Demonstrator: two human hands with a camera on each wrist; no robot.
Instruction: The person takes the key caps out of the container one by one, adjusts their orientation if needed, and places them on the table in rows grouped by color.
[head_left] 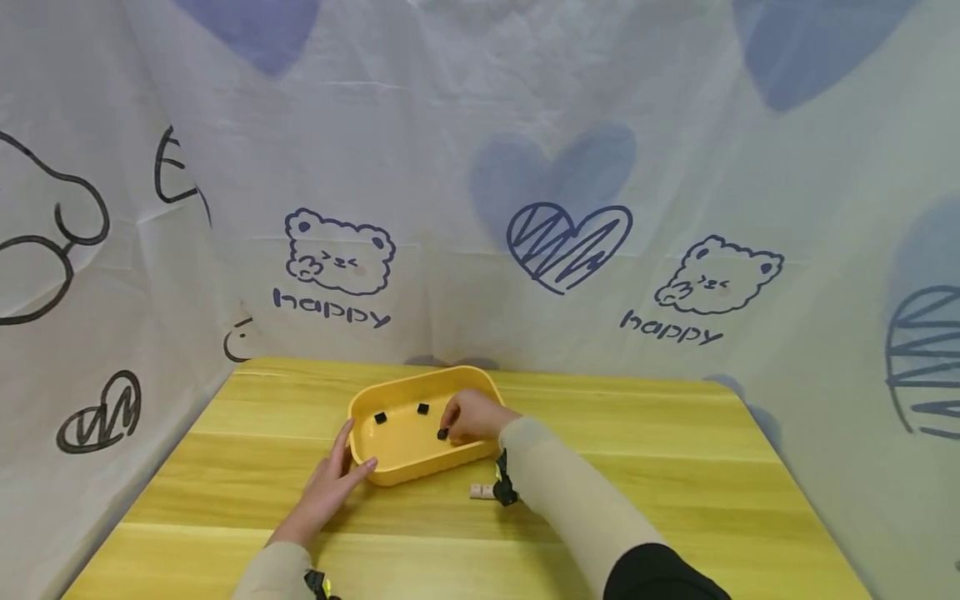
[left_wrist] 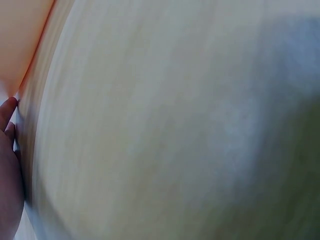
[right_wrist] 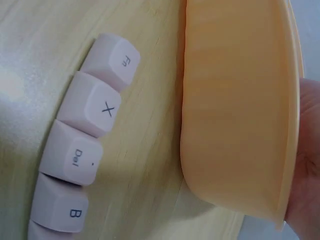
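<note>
A yellow tray sits on the table, with black keycaps inside it. Over its right half, my right hand reaches in and pinches another black keycap low above the tray floor. In the right wrist view, part of this hand shows past the tray wall; the fingertips are hidden there. My left hand rests against the tray's left front corner, fingers and thumb spread and fairly straight along the rim. The left wrist view catches its fingertips at the tray's outer wall.
A row of pale pink keycaps lies on the wooden table just in front of the tray, partly covered by my right wrist in the head view. Legends such as Fn, X, Del and B show. A printed cloth hangs behind the table.
</note>
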